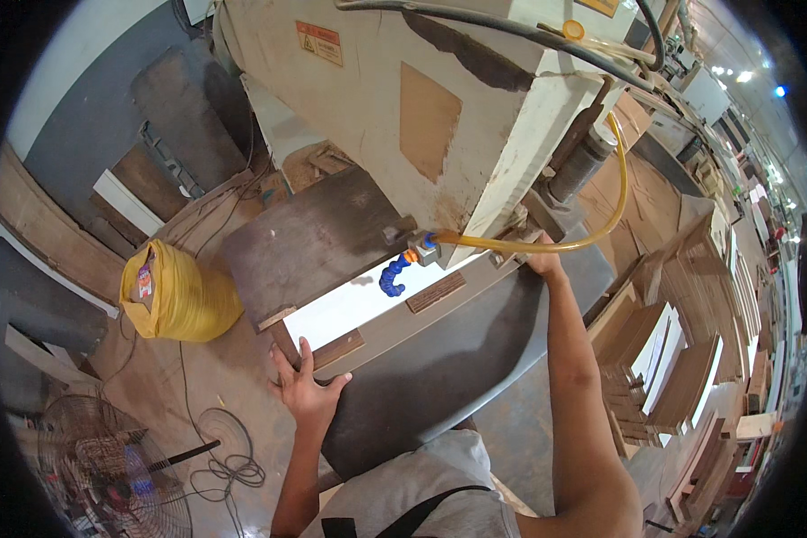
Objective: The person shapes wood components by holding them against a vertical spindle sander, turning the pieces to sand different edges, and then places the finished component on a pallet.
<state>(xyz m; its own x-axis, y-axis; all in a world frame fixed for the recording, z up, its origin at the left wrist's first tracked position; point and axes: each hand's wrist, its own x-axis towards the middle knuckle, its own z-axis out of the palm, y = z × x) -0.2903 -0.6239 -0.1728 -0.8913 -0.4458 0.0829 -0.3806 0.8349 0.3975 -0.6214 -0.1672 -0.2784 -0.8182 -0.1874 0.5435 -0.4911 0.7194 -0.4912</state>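
Lt. side: dk. grey wall or partition (81, 125), pale band (58, 81) above; dk. panel (184, 103) leaning, w/ white strip (127, 199) near its base. Flr. (152, 377): dusty, brownish, cables trailing; coiled cable (233, 471) lying loose, lower lt. Yellow sack (184, 300) standing upright on flr., top open. Wire-cage fan (121, 493) at lower-lt. edge, partly cut off by lens rim. Rt. side: stacked boards (690, 390), brown w/ some white faces; more stock behind, detail too small to tell. Upper rt.: long hall, bright overhead lts. (744, 77), one bluish.
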